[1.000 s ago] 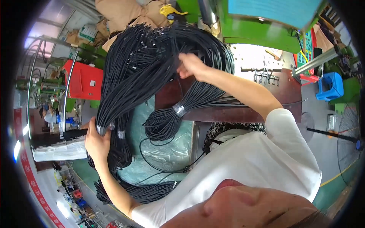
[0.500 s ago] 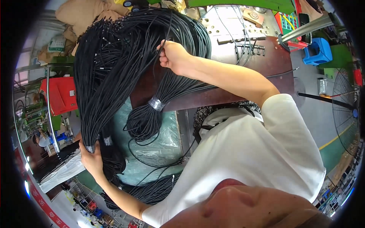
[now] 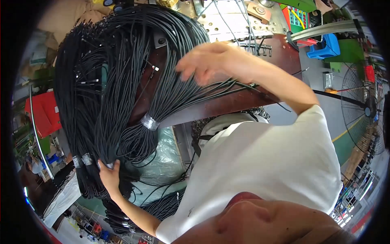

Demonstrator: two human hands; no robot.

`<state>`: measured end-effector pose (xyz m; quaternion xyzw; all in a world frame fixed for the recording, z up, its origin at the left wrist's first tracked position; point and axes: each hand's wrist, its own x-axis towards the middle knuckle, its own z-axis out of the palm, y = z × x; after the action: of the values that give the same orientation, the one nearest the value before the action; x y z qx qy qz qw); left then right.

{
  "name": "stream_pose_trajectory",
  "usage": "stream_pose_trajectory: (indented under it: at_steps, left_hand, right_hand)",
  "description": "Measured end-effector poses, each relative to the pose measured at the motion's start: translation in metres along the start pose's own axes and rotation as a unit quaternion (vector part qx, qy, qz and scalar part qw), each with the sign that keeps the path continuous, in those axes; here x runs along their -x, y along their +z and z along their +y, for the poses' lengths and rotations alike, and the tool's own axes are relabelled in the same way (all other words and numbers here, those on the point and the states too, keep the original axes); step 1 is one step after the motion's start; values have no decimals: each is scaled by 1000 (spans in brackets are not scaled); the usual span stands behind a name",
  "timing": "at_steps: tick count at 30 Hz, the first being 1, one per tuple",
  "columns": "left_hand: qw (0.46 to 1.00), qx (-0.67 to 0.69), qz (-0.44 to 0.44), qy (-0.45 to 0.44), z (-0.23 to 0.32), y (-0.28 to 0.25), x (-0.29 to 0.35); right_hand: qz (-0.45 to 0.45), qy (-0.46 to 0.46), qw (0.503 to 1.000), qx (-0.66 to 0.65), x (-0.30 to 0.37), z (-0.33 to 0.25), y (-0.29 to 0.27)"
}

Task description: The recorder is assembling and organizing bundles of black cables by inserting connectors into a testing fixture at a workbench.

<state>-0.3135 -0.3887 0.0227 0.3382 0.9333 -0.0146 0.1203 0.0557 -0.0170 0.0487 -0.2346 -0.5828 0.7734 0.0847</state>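
Observation:
My left hand (image 3: 109, 178) is closed round the taped neck of a bundle of black cables (image 3: 111, 134), low at the table's near left. From there the cables fan upward across the table. My right hand (image 3: 207, 61), slightly blurred, hovers over the right side of the cable heap with fingers apart and nothing visible in them. Below it spreads another black cable bundle (image 3: 174, 95), bound with clear tape (image 3: 149, 122) and ending in loops (image 3: 138, 143). Two more taped bundles (image 3: 82, 160) hang left of my left hand. Small connectors (image 3: 154, 68) show among the strands.
The dark red tabletop (image 3: 211, 105) carries a metal fixture plate (image 3: 221, 24) at the far side. Green plastic wrap (image 3: 168, 148) covers something below the table edge, with more cables (image 3: 162, 207) nearby. A blue stool (image 3: 325, 46) and a fan (image 3: 357, 101) stand right.
My right hand has opened off the cable strand it pinched and moved right and down. My left hand and its bundle have shifted right, beside the looped bundle. The whole view has shifted slightly.

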Motion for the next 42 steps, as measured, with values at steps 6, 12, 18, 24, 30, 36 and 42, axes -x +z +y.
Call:
stream_pose_trajectory:
  at_steps: [6,12,18,24,30,36,42]
  left_hand:
    - [983,-152,34,101,99,-45,3]
    - [881,3,53,469,307,-34,-26]
    - [853,207,51,476,435,3,-72]
    - [571,664,-279,393,501,101,-120]
    - [560,677,-443,179,512,62,-76]
    - [530,723,-390,210,504,80,-79]
    - [525,707,-425,207,499,78,-77]
  right_hand:
    - [281,-412,597,629,18,25,-168]
    - [406,-280,763,418,0,75,-331]
    - [390,-330,748,424,-39,50,-282]
    - [352,-369,744,432,-1,31,-225]
    - [301,-100,517,795,9,15,-178]
    - [230,-266,429,832,16,18,-161]
    - [377,-252,486,747,27,49,-197]
